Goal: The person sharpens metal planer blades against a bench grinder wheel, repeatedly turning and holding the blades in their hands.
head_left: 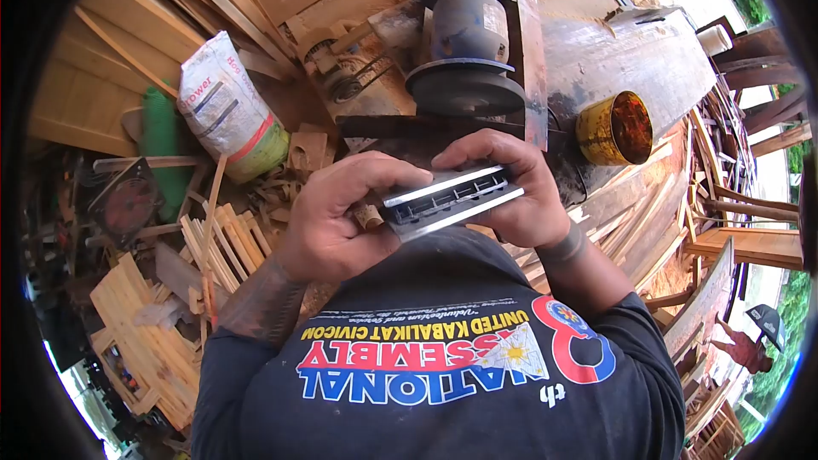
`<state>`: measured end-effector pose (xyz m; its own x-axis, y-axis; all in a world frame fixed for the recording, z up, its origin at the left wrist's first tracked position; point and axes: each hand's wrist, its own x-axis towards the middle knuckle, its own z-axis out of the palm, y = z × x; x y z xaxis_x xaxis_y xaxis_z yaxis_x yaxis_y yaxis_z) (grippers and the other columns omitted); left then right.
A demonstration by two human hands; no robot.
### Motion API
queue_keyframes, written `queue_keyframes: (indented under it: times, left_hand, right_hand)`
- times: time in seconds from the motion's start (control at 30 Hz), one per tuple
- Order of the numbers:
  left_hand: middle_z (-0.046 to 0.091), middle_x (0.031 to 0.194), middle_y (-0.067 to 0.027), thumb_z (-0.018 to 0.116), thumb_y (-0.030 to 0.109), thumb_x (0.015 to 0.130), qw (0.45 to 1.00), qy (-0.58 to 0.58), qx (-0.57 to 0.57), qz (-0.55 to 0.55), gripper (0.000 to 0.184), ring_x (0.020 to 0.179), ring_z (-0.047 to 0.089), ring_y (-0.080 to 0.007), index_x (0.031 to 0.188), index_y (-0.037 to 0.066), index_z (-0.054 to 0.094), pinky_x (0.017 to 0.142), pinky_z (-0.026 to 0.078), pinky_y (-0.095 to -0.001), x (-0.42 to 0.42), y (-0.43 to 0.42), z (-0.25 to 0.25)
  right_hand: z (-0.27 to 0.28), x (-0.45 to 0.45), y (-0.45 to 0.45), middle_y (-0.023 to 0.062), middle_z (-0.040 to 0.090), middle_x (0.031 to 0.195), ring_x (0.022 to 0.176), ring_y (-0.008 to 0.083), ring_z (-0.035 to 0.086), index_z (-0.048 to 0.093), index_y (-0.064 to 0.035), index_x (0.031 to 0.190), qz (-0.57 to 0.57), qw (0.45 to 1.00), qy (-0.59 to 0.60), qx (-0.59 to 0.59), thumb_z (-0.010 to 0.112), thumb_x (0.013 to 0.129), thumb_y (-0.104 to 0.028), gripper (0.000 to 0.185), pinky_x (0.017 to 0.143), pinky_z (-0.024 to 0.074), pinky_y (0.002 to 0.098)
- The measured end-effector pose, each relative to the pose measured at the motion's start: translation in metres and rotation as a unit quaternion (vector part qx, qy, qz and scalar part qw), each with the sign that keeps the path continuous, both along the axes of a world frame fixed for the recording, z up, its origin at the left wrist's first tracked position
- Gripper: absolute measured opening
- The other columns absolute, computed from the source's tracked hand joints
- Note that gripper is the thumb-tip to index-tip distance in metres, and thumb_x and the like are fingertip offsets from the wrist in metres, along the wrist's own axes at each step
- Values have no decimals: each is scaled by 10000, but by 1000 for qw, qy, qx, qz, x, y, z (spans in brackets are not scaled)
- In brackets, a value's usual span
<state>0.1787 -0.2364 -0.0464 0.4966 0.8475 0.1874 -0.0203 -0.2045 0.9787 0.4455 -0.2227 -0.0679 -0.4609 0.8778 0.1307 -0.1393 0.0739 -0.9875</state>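
Close in front of my chest, a short metal block with two bright, straight edges and a dark slotted middle is held between both hands. My left hand grips its left end, thumb on top and fingers curled around beneath. Round the other end my right hand is closed, with its fingers along the upper edge. The block is slightly tilted, its right end higher in view. Its exact kind I cannot make out. Just beyond the hands stands a bench grinder with a dark round wheel.
A yellow can stands right of the grinder, near a dusty metal sheet. On the left are a white sack, a fan and stacked boards. Wood offcuts crowd the floor. Another person is at far right.
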Motion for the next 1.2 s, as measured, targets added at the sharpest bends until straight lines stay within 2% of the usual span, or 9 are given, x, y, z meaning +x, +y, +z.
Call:
queue_keyframes:
  times: [0.07, 0.17, 0.3, 0.43, 0.7, 0.83, 1.0, 1.1, 1.2]
  left_hand:
    - [745, 1152, -163, 848, -79, 733, 989, 68, 128, -13, 567, 1053, 757, -298, 1284, 11, 747, 888, 596, -378, 3, 8, 14]
    - [755, 1148, -161, 849, -77, 745, 974, 67, 215, -30, 543, 1030, 764, -303, 1270, 37, 768, 875, 605, -384, 4, 15, 23]
    - [754, 1136, -173, 914, -32, 758, 974, 48, 221, -36, 493, 1004, 773, -300, 1229, 58, 801, 863, 617, -373, 7, 18, 26]
    - [753, 1136, -178, 934, -14, 748, 975, 48, 212, -39, 507, 1000, 774, -301, 1233, 56, 803, 858, 619, -369, 7, 19, 27]
    - [747, 1156, -181, 878, -42, 704, 978, 52, 190, -70, 551, 1018, 769, -309, 1244, 38, 799, 875, 617, -379, 5, 19, 31]
    - [734, 1148, -172, 928, 38, 705, 975, 76, 185, -98, 538, 1029, 750, -288, 1223, 27, 788, 888, 591, -361, 5, 21, 31]
    - [696, 1143, -130, 991, 157, 681, 977, 126, 104, -139, 566, 1047, 697, -242, 1176, 11, 758, 928, 527, -326, 0, 27, 35]
    - [667, 1124, -93, 1005, 191, 698, 985, 124, -35, -111, 601, 1033, 679, -211, 1197, 11, 723, 923, 522, -319, 5, 18, 36]
    - [642, 1111, -67, 996, 176, 734, 979, 146, 17, -141, 569, 1023, 667, -179, 1190, 15, 696, 916, 522, -312, 4, 26, 38]
  right_hand:
    - [2, 5, 7, 67, 768, 1145, 1059, 139, 737, 761, -10, 1218, 2, 996, -11, 87, 944, 820, -54, 440, 943, 574, 307]
    - [4, 9, 12, 88, 768, 1132, 1034, 189, 745, 775, -15, 1211, 1, 988, -11, 155, 945, 801, -69, 447, 919, 570, 326]
    - [9, 8, 13, 94, 771, 1139, 1033, 200, 745, 777, -17, 1207, -1, 984, 5, 180, 929, 807, -60, 430, 917, 572, 329]
    - [11, 10, 16, 97, 772, 1149, 1040, 212, 749, 775, -15, 1206, -2, 979, 5, 206, 915, 810, -44, 421, 917, 576, 332]
    - [4, 12, 11, 103, 768, 1172, 1101, 191, 748, 749, -6, 1221, 33, 990, 48, 128, 898, 847, -21, 402, 971, 581, 327]
    - [0, 12, 10, 99, 768, 1161, 1085, 190, 753, 749, -13, 1205, 26, 992, 58, 113, 902, 843, -25, 393, 965, 584, 326]
    - [-1, 15, 16, 88, 779, 1134, 1051, 193, 762, 762, -33, 1186, 21, 981, -50, 188, 926, 813, -47, 407, 926, 587, 324]
    - [-3, 12, 14, 89, 784, 1116, 1028, 211, 769, 770, -34, 1168, 1, 986, -60, 152, 946, 787, -70, 422, 907, 588, 327]
    - [-3, 13, 17, 95, 787, 1108, 1015, 231, 775, 775, -33, 1154, 5, 983, -87, 164, 964, 760, -89, 441, 901, 592, 338]
